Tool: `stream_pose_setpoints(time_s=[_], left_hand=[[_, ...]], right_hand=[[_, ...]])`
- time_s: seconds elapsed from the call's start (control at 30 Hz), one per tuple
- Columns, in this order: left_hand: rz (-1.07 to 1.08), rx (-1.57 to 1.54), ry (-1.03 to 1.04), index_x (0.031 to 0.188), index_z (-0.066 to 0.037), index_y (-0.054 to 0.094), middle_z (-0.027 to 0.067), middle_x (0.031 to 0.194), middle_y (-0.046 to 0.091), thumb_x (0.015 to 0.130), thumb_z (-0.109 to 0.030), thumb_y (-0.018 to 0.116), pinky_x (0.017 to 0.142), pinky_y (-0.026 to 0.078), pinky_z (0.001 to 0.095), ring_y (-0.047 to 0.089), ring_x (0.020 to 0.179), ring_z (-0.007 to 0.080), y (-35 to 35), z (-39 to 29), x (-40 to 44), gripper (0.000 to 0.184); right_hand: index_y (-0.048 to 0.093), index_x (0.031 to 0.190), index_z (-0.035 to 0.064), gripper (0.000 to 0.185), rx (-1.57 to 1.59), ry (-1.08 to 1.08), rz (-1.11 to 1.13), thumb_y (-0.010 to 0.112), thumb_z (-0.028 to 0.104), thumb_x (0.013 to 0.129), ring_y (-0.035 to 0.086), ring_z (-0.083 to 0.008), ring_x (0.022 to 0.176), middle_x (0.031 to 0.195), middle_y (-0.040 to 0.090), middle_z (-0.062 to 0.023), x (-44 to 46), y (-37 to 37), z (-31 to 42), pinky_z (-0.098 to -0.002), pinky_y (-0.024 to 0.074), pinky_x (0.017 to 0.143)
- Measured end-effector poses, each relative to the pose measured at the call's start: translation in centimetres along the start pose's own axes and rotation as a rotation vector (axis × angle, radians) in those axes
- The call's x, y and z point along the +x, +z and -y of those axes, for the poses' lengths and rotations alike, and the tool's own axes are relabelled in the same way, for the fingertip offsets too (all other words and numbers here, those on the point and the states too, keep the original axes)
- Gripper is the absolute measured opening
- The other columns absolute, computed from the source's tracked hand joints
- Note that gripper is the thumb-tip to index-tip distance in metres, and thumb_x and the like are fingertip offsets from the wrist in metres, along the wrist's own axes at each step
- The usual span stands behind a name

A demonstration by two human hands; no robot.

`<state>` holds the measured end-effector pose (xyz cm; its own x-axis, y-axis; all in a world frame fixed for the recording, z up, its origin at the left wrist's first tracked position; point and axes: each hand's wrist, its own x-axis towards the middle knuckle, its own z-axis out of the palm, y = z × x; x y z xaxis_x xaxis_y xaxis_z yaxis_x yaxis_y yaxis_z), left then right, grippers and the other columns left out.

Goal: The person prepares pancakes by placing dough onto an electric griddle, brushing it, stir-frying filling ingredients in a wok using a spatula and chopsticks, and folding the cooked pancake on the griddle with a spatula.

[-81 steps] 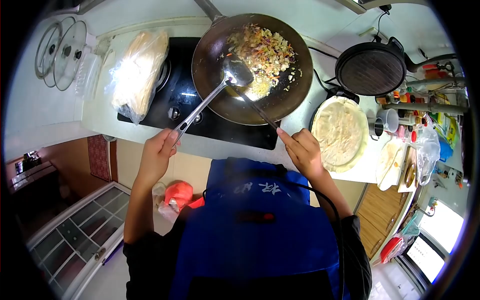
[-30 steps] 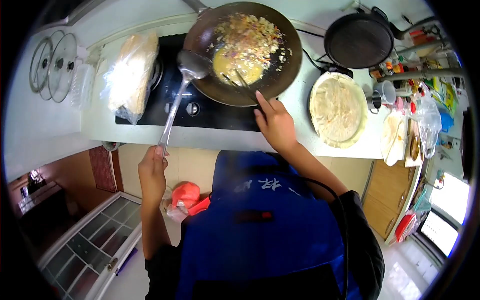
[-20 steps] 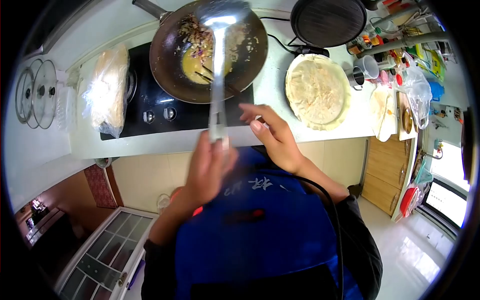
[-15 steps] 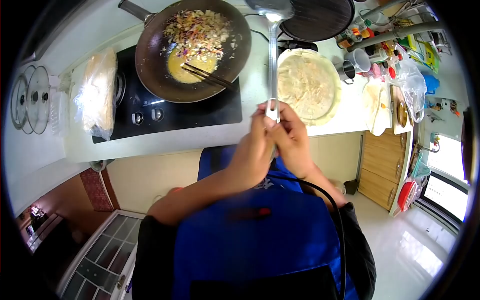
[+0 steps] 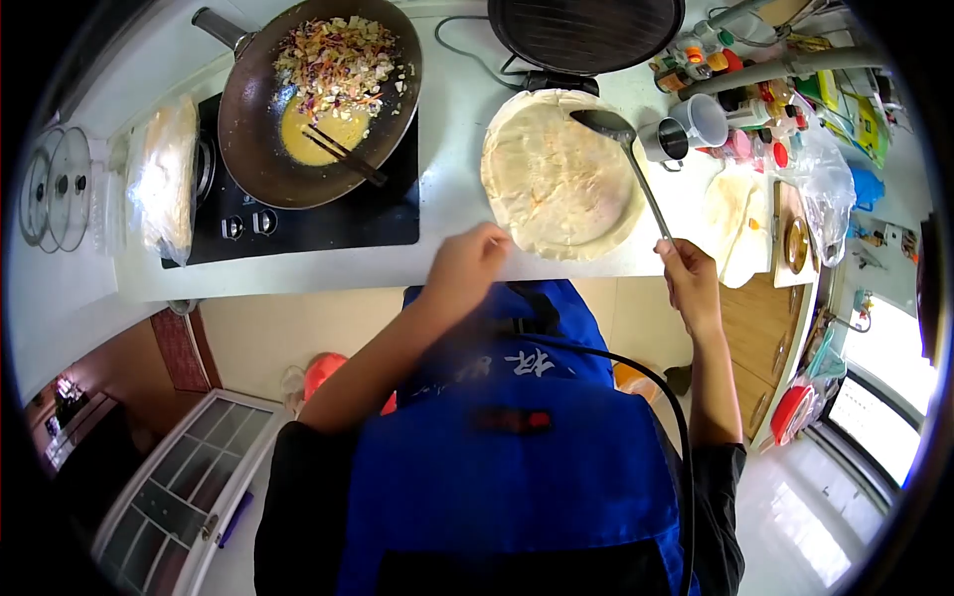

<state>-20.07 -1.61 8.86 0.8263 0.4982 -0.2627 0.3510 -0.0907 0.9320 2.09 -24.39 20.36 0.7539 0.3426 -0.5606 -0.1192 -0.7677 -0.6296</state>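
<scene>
My right hand (image 5: 693, 283) grips the handle end of a wok spatula (image 5: 651, 194) at the counter's front edge. The spatula's dark head lies over the right side of a round, pale flatbread (image 5: 566, 179) with a folded filling showing through. My left hand (image 5: 465, 266) is curled with its fingers together, just off the flatbread's lower left edge; nothing shows in it. The flatbread sits on the lower plate of an open electric griddle, whose dark ridged lid (image 5: 586, 35) stands behind. At the left, a wok (image 5: 238, 139) holds chopped vegetables (image 5: 338, 65), yellow egg (image 5: 328, 129) and chopsticks (image 5: 343, 156).
The wok stands on a black cooktop (image 5: 328, 230). A bagged pale stack (image 5: 164, 184) lies left of it, with glass lids (image 5: 72, 189) farther left. Cups (image 5: 703, 121), sauce bottles (image 5: 765, 109) and another flatbread (image 5: 737, 219) crowd the right side.
My left hand has let go of the spatula and moved left. My right hand has carried the spatula right and tilted it, its head now over the flatbread. The view has shifted right.
</scene>
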Motion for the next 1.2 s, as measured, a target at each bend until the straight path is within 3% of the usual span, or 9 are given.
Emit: stream_pose_setpoints(time_s=[0.1,0.2,0.23,0.33,0.37,0.6,0.83,1.2], left_hand=[[-0.228,0.12,-0.037,0.101,-0.002,0.07,0.0114,0.075,0.068,0.096,-0.016,0.068,0.066,0.051,0.0318,0.064,0.068,0.017,0.6,2.1,3.0,0.015],[-0.419,0.285,0.066,0.096,-0.004,0.07,0.0126,0.086,0.07,0.092,-0.016,0.07,0.068,0.052,0.0369,0.065,0.071,0.0244,0.9,3.5,6.6,0.013],[-0.468,0.313,0.076,0.097,-0.003,0.07,0.0134,0.089,0.07,0.092,-0.016,0.071,0.07,0.052,0.0384,0.065,0.074,0.0264,0.9,3.1,7.8,0.014],[-0.562,0.399,0.093,0.099,-0.002,0.068,0.0149,0.092,0.069,0.089,-0.017,0.074,0.076,0.053,0.0405,0.066,0.081,0.0296,0.9,3.4,11.1,0.019],[-0.587,0.428,0.097,0.1,-0.002,0.068,0.0152,0.092,0.068,0.088,-0.018,0.075,0.078,0.053,0.0408,0.067,0.084,0.0302,0.9,3.7,12.0,0.021],[-0.469,0.338,-0.245,0.099,0.001,0.069,0.0158,0.092,0.074,0.081,-0.023,0.083,0.079,0.056,0.0386,0.072,0.086,0.0303,1.2,2.3,14.2,0.033],[-0.511,0.44,-0.315,0.091,0.001,0.072,0.016,0.087,0.075,0.082,-0.021,0.079,0.079,0.057,0.038,0.074,0.084,0.0299,1.9,4.0,14.3,0.024],[-0.521,0.363,-0.394,0.096,0.003,0.072,0.0187,0.091,0.075,0.085,-0.018,0.074,0.079,0.057,0.0392,0.074,0.086,0.0324,2.4,1.2,13.7,0.023]], right_hand=[[0.068,0.124,0.0052,0.031,-0.382,-0.29,0.061,0.068,0.012,0.094,0.041,-0.0095,0.057,0.064,0.048,-0.0001,3.0,-3.2,-2.0,-0.0264,0.0359,0.054],[0.061,0.142,0.0138,0.056,-0.446,-0.353,0.172,0.065,0.001,0.088,0.042,-0.0134,0.061,0.066,0.043,-0.0062,4.0,-5.1,1.6,-0.0294,0.0412,0.061],[0.051,0.153,0.0221,0.073,-0.566,-0.389,0.249,0.063,-0.001,0.085,0.049,-0.0198,0.061,0.069,0.047,-0.0127,5.2,-6.1,1.9,-0.0337,0.0471,0.066],[0.051,0.153,0.0214,0.076,-0.758,-0.658,0.333,0.063,-0.004,0.082,0.056,-0.0274,0.065,0.073,0.054,-0.0158,8.0,-7.7,3.2,-0.0379,0.0495,0.07],[0.051,0.153,0.0221,0.079,-0.806,-0.641,0.37,0.063,-0.005,0.08,0.06,-0.0332,0.071,0.079,0.058,-0.0181,8.8,-8.0,4.1,-0.0421,0.0505,0.074],[0.057,0.148,0.0187,0.075,-0.961,-0.85,0.459,0.064,-0.006,0.078,0.063,-0.0345,0.074,0.085,0.064,-0.0186,12.7,-9.5,9.2,-0.0439,0.0499,0.073],[0.057,0.147,0.0147,0.072,-1.011,-0.9,0.569,0.064,-0.006,0.079,0.065,-0.0374,0.078,0.088,0.066,-0.0208,14.7,-9.7,12.3,-0.0442,0.0498,0.075],[0.059,0.145,0.0151,0.07,-1.114,-0.981,0.639,0.068,-0.004,0.079,0.066,-0.0354,0.078,0.087,0.068,-0.0188,17.0,-9.9,14.1,-0.0456,0.0506,0.075]])
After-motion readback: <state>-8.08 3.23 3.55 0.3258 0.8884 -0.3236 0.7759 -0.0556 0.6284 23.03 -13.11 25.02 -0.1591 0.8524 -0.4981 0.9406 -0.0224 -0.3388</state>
